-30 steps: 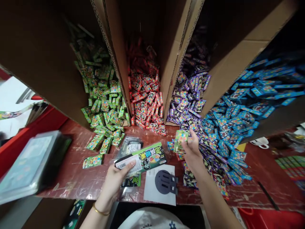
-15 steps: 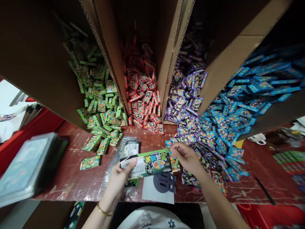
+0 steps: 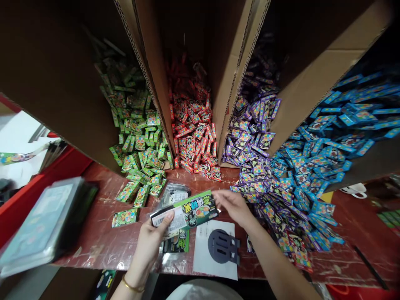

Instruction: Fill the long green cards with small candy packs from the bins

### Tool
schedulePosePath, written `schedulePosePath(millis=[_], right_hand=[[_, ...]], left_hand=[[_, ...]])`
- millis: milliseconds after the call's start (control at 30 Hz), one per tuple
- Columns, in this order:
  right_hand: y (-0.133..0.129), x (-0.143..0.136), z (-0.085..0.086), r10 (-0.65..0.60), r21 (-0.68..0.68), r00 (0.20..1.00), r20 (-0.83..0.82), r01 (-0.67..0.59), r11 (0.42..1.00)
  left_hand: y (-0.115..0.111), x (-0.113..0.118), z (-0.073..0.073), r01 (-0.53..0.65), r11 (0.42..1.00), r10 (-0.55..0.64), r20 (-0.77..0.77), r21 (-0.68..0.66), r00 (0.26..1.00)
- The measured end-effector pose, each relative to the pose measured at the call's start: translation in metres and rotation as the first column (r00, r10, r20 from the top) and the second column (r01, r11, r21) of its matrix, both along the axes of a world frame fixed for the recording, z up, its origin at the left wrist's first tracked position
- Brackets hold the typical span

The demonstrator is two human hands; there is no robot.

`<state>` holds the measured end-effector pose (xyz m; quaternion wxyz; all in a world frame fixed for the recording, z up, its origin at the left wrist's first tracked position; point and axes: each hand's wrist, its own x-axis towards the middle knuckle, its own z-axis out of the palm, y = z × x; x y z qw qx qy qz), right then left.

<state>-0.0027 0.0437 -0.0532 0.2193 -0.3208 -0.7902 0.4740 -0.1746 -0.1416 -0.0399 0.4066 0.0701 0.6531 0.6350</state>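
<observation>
My left hand (image 3: 153, 237) is closed on the left end of a flat green and black printed candy packet (image 3: 200, 210), thumb on top over its white label. The packet is tilted, its right end higher. At that right end is my right hand (image 3: 233, 206), fingers pinched at the packet's edge; the fingertips are partly hidden. Below the packet lies another green and black packet (image 3: 179, 242) on the table. Behind it is a stack of clear-and-black packets (image 3: 176, 192) with barcode labels. A dark round slotted plate (image 3: 218, 246) rests on a white sheet (image 3: 201, 260).
Cardboard boxes hold heaps of small candy packs: green (image 3: 142, 162), red (image 3: 195, 141), purple (image 3: 250, 137) and blue (image 3: 315, 154), spilling onto the red table (image 3: 93, 237). One green pack (image 3: 125, 217) lies apart. A plastic-wrapped stack (image 3: 40, 221) stands left, near a red bin (image 3: 46, 175).
My right hand has moved in to the packet's right end, and the packet has tilted. Small colourful packs seen under that end no longer show there. The view has shifted slightly.
</observation>
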Motion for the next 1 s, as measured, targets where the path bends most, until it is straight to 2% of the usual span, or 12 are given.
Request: schedulePosePath(millis=[67, 133, 200, 267, 367, 567, 700, 800, 933, 1000], right_hand=[[0.024, -0.024, -0.005, -0.198, 0.099, 0.964, 0.179, 0.183, 0.978], [0.049, -0.049, -0.011, -0.33, 0.201, 0.899, 0.289, 0.28, 0.939], [0.068, -0.066, -0.018, -0.368, 0.232, 0.855, 0.366, 0.299, 0.926], [0.079, -0.069, -0.026, -0.377, 0.246, 0.817, 0.436, 0.295, 0.923], [0.083, -0.055, -0.04, -0.353, 0.257, 0.798, 0.488, 0.255, 0.932], [0.088, -0.028, -0.061, -0.28, 0.227, 0.828, 0.486, 0.19, 0.955], [0.087, -0.028, -0.056, -0.243, 0.238, 0.864, 0.441, 0.148, 0.96], [0.078, -0.031, -0.05, -0.212, 0.254, 0.887, 0.41, 0.112, 0.961], [0.068, -0.041, -0.049, -0.124, 0.181, 0.911, 0.394, 0.056, 0.982], [0.065, -0.044, -0.046, -0.077, 0.134, 0.939, 0.334, 0.033, 0.99]], left_hand=[[-0.003, -0.008, -0.003, -0.027, 1.0, 0.026, -0.031, 0.0, 0.999], [-0.006, -0.014, -0.008, -0.044, 0.999, 0.043, -0.059, -0.006, 0.997], [-0.009, -0.02, -0.012, -0.057, 0.998, 0.055, -0.074, -0.023, 0.996], [-0.011, -0.023, -0.017, -0.072, 0.997, 0.069, -0.077, -0.036, 0.995], [-0.012, -0.027, -0.021, -0.07, 0.997, 0.068, -0.052, -0.04, 0.996], [-0.01, -0.026, -0.02, -0.058, 0.998, 0.057, -0.026, -0.039, 0.998], [-0.012, -0.025, -0.018, -0.074, 0.997, 0.072, -0.046, -0.036, 0.996], [-0.014, -0.025, -0.022, -0.055, 0.998, 0.053, -0.067, -0.042, 0.996], [-0.019, -0.027, -0.031, -0.031, 0.999, 0.027, -0.097, -0.043, 0.995], [-0.023, -0.029, -0.033, -0.048, 0.998, 0.043, -0.09, -0.048, 0.995]])
